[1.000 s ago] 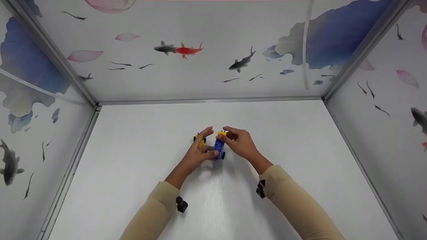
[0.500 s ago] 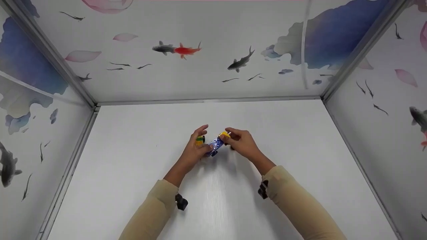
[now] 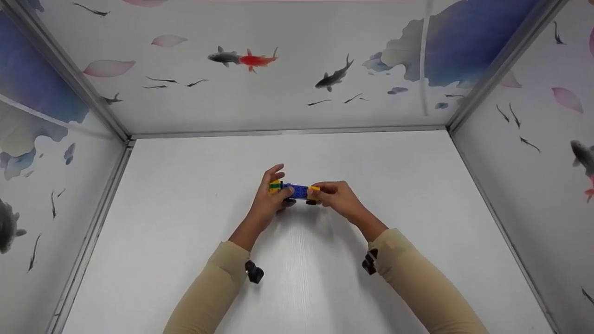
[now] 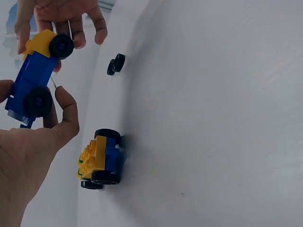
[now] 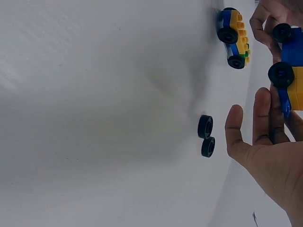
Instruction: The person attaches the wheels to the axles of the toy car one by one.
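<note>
Both hands hold a toy block truck (image 3: 300,191) with a blue body, a yellow block at one end and black wheels. In the head view it lies crosswise between them. My left hand (image 3: 264,204) grips the blue end between thumb and fingers. At the other end, my right hand (image 3: 341,199) pinches the yellow block (image 5: 296,90). The left wrist view shows the truck's black wheel (image 4: 38,101) close to the left fingers. A second block vehicle (image 4: 99,156), yellow, green and blue with black wheels, stands on the table near the left hand, partly hidden by it in the head view.
Two loose black wheels (image 5: 205,126) stand on the white table (image 3: 185,260), near the right hand in the right wrist view. Printed walls enclose the table at the back (image 3: 287,111) and sides. Each sleeve carries a small black camera.
The truck has turned from pointing away to lying crosswise, its blue end swinging to the left. The left hand shifts slightly left and away with it; the right keeps hold of the yellow end.
</note>
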Demonstrator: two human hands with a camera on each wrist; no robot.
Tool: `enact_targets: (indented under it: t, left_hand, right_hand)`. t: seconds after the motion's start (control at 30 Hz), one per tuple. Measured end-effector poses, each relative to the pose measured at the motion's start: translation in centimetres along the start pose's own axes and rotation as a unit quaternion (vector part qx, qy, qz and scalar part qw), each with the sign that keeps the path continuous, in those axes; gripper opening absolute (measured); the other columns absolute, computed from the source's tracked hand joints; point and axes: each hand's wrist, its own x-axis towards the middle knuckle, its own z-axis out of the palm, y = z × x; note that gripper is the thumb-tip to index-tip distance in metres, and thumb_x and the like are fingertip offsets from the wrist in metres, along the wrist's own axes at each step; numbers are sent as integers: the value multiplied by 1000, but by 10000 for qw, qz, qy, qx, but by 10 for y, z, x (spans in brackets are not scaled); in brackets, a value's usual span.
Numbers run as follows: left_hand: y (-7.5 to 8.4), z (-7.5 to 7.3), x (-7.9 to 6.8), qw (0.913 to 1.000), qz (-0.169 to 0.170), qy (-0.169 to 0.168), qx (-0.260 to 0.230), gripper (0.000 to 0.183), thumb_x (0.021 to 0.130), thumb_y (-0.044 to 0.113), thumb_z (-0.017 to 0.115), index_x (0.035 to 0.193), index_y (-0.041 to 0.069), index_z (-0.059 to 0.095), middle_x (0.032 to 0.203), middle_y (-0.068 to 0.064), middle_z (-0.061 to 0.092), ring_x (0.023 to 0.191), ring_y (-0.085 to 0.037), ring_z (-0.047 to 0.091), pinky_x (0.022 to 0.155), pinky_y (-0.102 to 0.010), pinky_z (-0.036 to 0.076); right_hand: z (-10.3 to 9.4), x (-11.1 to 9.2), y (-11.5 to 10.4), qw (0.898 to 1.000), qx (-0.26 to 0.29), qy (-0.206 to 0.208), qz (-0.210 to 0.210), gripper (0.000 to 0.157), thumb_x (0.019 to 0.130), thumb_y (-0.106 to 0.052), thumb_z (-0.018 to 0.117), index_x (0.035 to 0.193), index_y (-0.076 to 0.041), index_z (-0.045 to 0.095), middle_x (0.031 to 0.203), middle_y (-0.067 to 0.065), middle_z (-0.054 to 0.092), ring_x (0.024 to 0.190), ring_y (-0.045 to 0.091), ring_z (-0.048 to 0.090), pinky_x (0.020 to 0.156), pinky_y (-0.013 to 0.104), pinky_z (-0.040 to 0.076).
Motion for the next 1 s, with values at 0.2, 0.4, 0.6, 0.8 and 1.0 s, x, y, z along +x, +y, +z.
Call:
enact_targets:
  t: [0.2, 0.4, 0.6, 0.8, 1.0]
  left_hand:
    - [4, 4, 8, 9996, 180, 70, -205, 71, 106, 16, 76, 163, 41, 42, 174, -11, 35, 139, -37, 63, 107, -49, 64]
    - [7, 10, 12, 9994, 345, 48, -62, 69, 107, 20, 76, 163, 40, 42, 174, -13, 36, 143, -41, 61, 109, -59, 61]
    - [3, 15, 10, 9986, 491, -61, 202, 54, 108, 28, 75, 154, 31, 47, 169, -11, 38, 139, -39, 65, 106, -52, 63]
    - [-1, 19, 5, 9973, 571, -219, 394, 38, 109, 31, 73, 143, 28, 56, 169, -9, 39, 139, -37, 68, 110, -45, 60]
    - [-5, 20, 0, 9960, 643, -263, 568, 28, 111, 32, 70, 137, 27, 63, 166, -5, 45, 142, -39, 65, 113, -50, 59]
  right_hand:
    - [2, -2, 2, 9995, -159, -256, -90, 44, 105, -44, 75, 130, -7, 81, 113, 9, 83, 102, 24, 74, 97, 51, 63]
    - [7, -4, 2, 9978, -356, -542, -111, 40, 105, -44, 76, 126, -10, 83, 112, 8, 85, 111, 34, 78, 100, 50, 64]
    - [13, -6, 2, 9964, -555, -633, -125, 36, 105, -43, 75, 119, -12, 85, 108, 6, 85, 99, 22, 76, 92, 39, 64]
    - [18, -8, 3, 9948, -696, -696, -246, 35, 105, -41, 73, 113, -10, 85, 102, 6, 85, 89, 16, 72, 82, 31, 59]
    - [21, -11, 5, 9944, -649, -813, -207, 34, 106, -38, 68, 109, -8, 83, 103, 7, 84, 91, 17, 74, 87, 31, 62]
